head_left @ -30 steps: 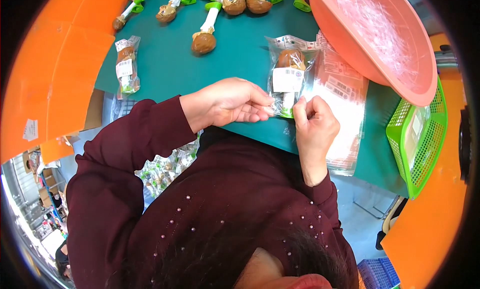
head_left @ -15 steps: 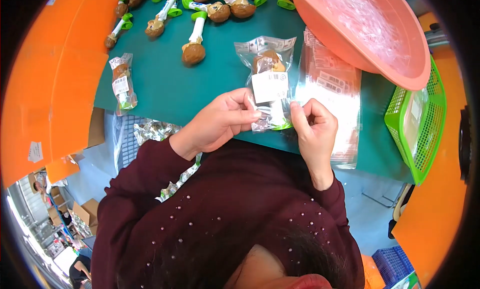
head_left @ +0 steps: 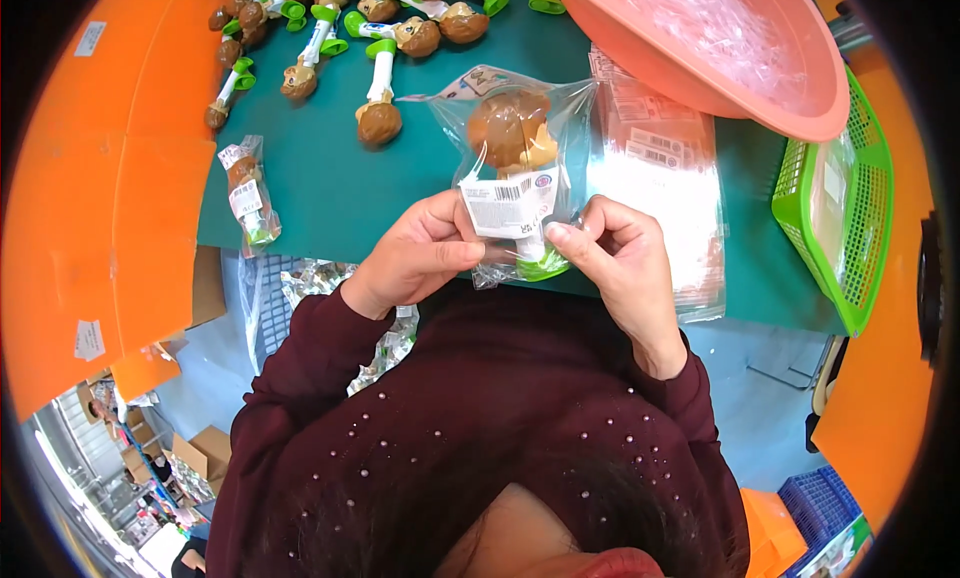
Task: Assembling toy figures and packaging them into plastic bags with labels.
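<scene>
In front of my chest, at the near table edge, is a clear plastic bag [head_left: 577, 143] with a brown-headed toy figure [head_left: 510, 128] inside. The figure's head points away from me and its green base lies near my body. A white printed label [head_left: 497, 206] covers its middle. My left hand [head_left: 425, 253] pinches the bag's lower left side between thumb and fingers. On the lower right side, my right hand [head_left: 620, 253] grips the plastic the same way. The bag's far end spreads wide and loose.
Unbagged toy figures [head_left: 379, 98] lie at the far left of the green table [head_left: 430, 148]. A bagged figure [head_left: 247, 193] rests at the left edge. To the right are flat clear bags [head_left: 665, 208], a pink basin [head_left: 840, 108] of clear shreds and a green basket [head_left: 868, 228].
The bag looks larger and closer, and its label has tilted. Its far end has spread wider to the left. Both hands still pinch its sides. The whole view has shifted slightly.
</scene>
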The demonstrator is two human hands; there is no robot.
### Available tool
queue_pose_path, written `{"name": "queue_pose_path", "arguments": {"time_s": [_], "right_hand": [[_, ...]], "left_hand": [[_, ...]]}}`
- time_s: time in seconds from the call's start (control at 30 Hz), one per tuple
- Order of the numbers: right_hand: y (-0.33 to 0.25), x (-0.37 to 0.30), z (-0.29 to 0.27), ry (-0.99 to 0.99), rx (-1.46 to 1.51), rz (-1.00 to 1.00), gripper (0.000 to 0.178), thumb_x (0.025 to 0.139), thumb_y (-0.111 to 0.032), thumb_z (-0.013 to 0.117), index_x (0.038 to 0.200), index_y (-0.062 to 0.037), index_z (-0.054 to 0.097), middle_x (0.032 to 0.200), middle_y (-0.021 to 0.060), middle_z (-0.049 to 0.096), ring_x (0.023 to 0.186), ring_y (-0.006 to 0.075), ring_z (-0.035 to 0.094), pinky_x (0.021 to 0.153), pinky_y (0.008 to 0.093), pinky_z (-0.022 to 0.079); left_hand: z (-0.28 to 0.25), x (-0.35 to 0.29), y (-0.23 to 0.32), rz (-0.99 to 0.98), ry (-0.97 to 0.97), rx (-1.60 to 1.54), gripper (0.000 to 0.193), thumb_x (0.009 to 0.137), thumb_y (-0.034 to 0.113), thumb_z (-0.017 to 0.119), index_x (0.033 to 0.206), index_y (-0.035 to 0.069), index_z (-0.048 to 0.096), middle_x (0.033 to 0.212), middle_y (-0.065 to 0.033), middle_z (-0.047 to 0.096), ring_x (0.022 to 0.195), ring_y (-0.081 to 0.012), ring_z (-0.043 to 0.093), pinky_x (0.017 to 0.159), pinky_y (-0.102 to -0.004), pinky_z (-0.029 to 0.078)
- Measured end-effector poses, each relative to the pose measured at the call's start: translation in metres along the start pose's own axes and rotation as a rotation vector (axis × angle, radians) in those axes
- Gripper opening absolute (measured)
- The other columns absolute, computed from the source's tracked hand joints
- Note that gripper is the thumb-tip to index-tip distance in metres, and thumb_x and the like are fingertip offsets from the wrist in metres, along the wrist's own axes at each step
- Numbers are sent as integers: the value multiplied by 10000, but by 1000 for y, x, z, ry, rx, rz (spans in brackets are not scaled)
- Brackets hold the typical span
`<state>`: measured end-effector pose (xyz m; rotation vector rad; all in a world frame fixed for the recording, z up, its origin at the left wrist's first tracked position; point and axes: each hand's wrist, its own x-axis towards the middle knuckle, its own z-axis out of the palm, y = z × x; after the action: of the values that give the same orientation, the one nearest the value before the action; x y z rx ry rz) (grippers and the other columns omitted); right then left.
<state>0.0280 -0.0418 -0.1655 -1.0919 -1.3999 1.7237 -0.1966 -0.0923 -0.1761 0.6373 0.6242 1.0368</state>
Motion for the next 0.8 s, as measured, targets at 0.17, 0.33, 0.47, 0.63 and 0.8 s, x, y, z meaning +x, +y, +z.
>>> {"name": "queue_pose_path", "arguments": {"time_s": [0.17, 0.33, 0.47, 0.63, 0.8], "right_hand": [[-3, 3, 9, -32, 306, 60, 175, 874, -84, 704, 802, -66, 546, 705, -63, 526, 665, 25, 505, 609, 182, 408], [-6, 5, 10, -111, 364, 172, 116, 866, -70, 712, 898, -45, 603, 794, -8, 632, 713, 38, 576, 613, 179, 446], [8, 4, 11, -94, 312, 74, 104, 881, -84, 704, 858, -38, 613, 792, 8, 656, 677, 35, 562, 601, 180, 441], [3, 3, 9, 40, 89, 24, 149, 906, -109, 686, 806, -50, 592, 720, -25, 604, 637, 20, 513, 589, 178, 412], [6, 5, 15, 53, 177, -39, 162, 902, -110, 696, 800, -46, 588, 702, -43, 578, 631, 7, 466, 578, 174, 368]], "left_hand": [[-2, -1, -1, 20, 36, -23, 103, 906, 86, 635, 906, 46, 540, 1238, -120, 590, 1185, -223, 546, 1035, -403, 421], [-3, -4, 0, 23, 63, 28, 109, 906, 88, 628, 886, 65, 523, 1203, -104, 599, 1165, -193, 544, 1007, -365, 420], [2, 2, 2, 22, 23, -13, 139, 925, 106, 620, 860, 75, 502, 1124, -82, 620, 1122, -161, 558, 971, -330, 442], [5, 1, -2, 99, 255, 213, 200, 945, 126, 626, 817, 76, 481, 931, -37, 636, 937, -108, 612, 810, -275, 504], [-3, -3, -4, 189, 175, 250, 226, 939, 111, 633, 773, 70, 486, 918, -49, 649, 884, -104, 626, 784, -289, 516]]}}
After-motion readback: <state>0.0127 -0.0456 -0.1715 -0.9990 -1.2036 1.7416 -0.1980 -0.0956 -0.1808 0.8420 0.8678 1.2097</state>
